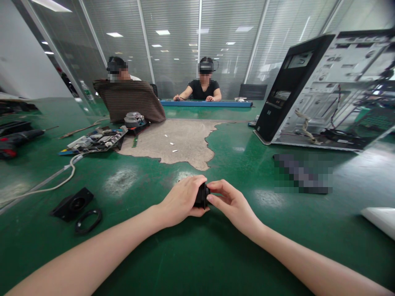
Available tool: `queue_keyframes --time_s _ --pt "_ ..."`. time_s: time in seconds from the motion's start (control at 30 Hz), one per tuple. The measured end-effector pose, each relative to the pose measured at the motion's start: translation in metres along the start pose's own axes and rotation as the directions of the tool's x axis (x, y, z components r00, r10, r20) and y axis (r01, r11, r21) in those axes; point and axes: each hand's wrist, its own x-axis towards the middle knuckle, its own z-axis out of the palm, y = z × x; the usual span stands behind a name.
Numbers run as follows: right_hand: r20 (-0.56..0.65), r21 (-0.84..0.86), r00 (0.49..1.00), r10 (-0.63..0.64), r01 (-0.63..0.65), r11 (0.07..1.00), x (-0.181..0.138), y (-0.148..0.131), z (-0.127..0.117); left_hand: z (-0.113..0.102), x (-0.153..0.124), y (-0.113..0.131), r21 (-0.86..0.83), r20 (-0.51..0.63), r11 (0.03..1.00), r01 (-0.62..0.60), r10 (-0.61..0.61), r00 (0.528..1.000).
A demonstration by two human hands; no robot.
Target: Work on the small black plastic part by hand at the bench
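Between my hands, low over the green table [197,255], is a small black box-shaped part [202,196]; its exact kind is mostly hidden by my fingers. My left hand [182,197] is wrapped over it from the left, thumb underneath. Fingertips and thumb of my right hand [230,201] pinch the black piece on its right side. To the left lies a black box with a round speaker-like face [75,202]. Just in front of that rests a loose black ring [88,221].
An opened computer case [293,94] stands at the right, near a blurred-out dark flat object [300,174]. A circuit board [95,139], a white cable [70,168] and a power drill [18,139] lie left. Two people sit across, one behind a brown cloth-covered object [129,98].
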Motion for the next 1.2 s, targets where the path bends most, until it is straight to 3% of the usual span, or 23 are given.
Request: queue_keyframes --time_s 0.3,0.53,0.73,0.97,1.2 --pt "0.030 -0.038 0.998 0.055 -0.054 0.998 0.003 -0.004 -0.002 -0.007 0.001 0.005 -0.028 0.058 0.999 0.037 -0.035 0.998" --pt "0.085 0.014 0.996 -0.019 0.018 1.000 -0.001 0.002 -0.003 -0.010 0.001 0.009 -0.006 0.081 0.999 0.052 -0.051 0.995" --pt "0.055 -0.007 0.998 -0.029 0.029 1.000 0.001 0.001 -0.003 -0.008 -0.001 0.011 0.136 0.025 0.988 0.070 -0.074 0.997" --pt "0.062 -0.047 0.996 0.056 -0.053 0.997 0.001 -0.003 -0.002 -0.003 -0.002 0.005 0.086 0.054 0.996 0.022 -0.026 0.998" --pt "0.093 0.023 0.995 0.024 -0.026 0.999 0.004 0.001 -0.001 -0.002 0.000 -0.003 0.093 0.032 0.995 0.031 -0.034 0.999"
